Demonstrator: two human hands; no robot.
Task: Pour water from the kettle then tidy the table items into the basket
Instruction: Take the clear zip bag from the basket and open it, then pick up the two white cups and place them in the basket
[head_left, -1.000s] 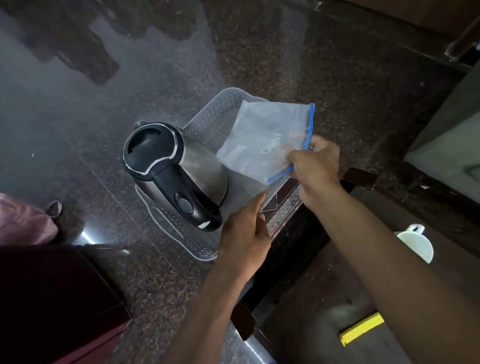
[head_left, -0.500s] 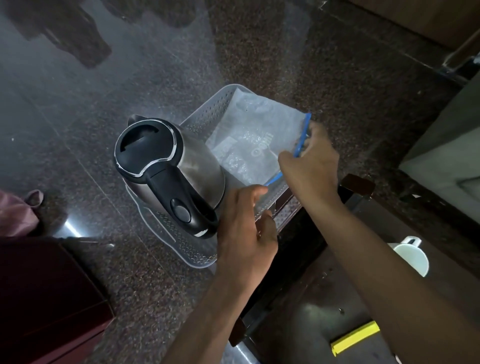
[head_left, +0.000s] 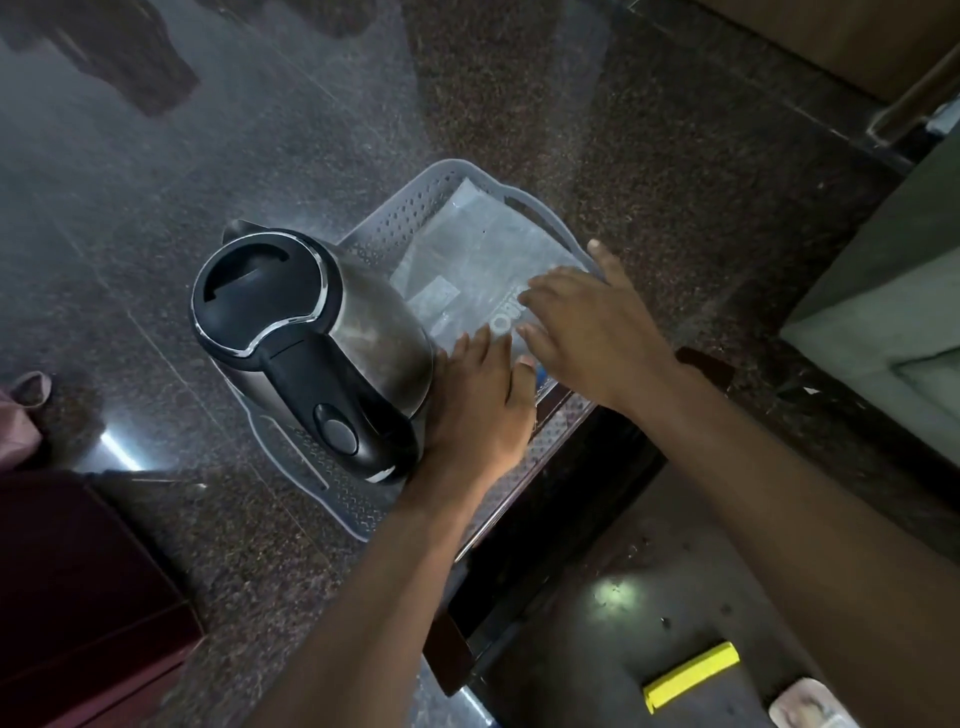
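Bag (head_left: 470, 270) print partly behind fingers (head_left: 540, 299)

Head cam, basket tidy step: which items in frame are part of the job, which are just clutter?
Job items:
- basket
- kettle, in the basket
- clear plastic bag, in the basket
- left hand and right hand, flat on the bag

Lying about:
- yellow block
- pink cloth
- dark red box

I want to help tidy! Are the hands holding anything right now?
Nothing is gripped. Both the left hand and the right hand lie open and flat on the clear plastic bag in the basket.
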